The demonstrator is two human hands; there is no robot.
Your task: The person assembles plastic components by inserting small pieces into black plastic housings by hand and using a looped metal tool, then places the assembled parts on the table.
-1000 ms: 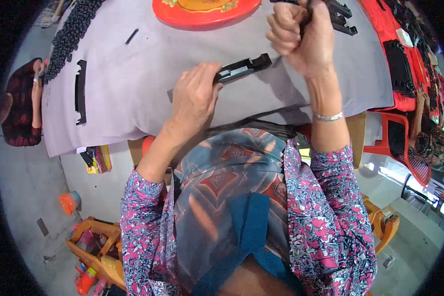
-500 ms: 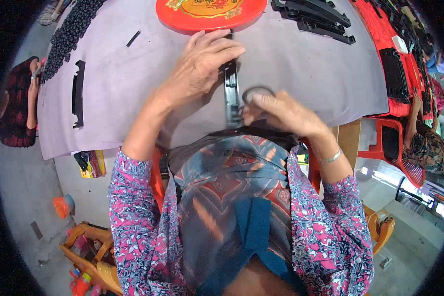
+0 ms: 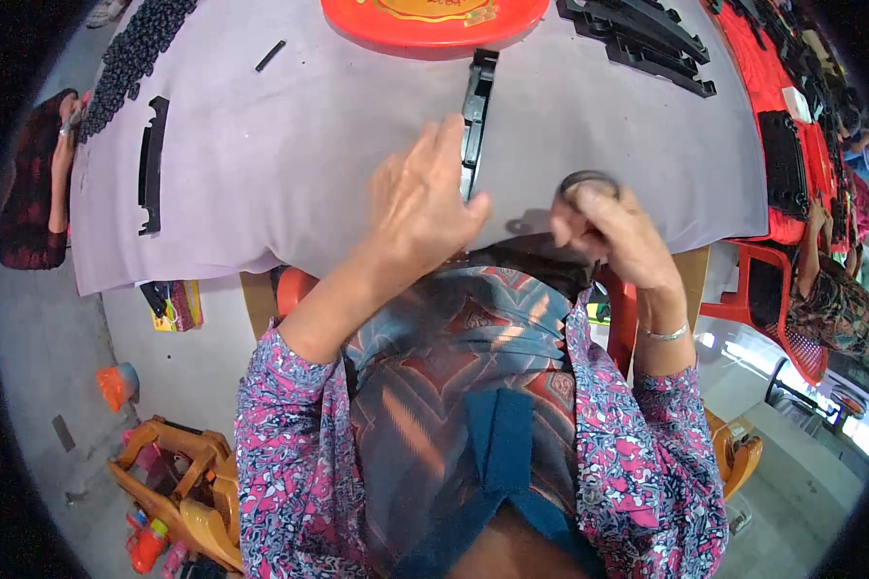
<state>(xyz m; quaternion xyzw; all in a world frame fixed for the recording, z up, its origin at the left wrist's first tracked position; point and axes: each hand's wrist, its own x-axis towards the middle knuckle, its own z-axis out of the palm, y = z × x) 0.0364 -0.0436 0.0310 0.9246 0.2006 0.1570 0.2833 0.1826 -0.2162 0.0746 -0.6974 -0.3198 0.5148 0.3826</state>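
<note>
A long, narrow black plastic part [image 3: 478, 101] lies lengthwise on the cloth in front of me, its near end partly covered. My left hand [image 3: 417, 193] is beside this near end, fingers stretched forward and thumb apart; whether it touches the part I cannot tell. To the right, my right hand [image 3: 603, 222] is raised over the cloth's near edge with its fingers curled round a dark ring-shaped item [image 3: 589, 179]. Motion blurs that hand, and the rest of the item is hidden.
Beyond the part sits a red round tray [image 3: 434, 35]. Similar black parts [image 3: 647, 48] are piled far right, and one black part [image 3: 152, 166] lies left. A heap of small black pieces [image 3: 130, 72] covers the far left. People are at both sides.
My left hand has drawn back toward me along the black part, uncovering its far end. My right hand has moved right, away from the part, with the ring-shaped item.
</note>
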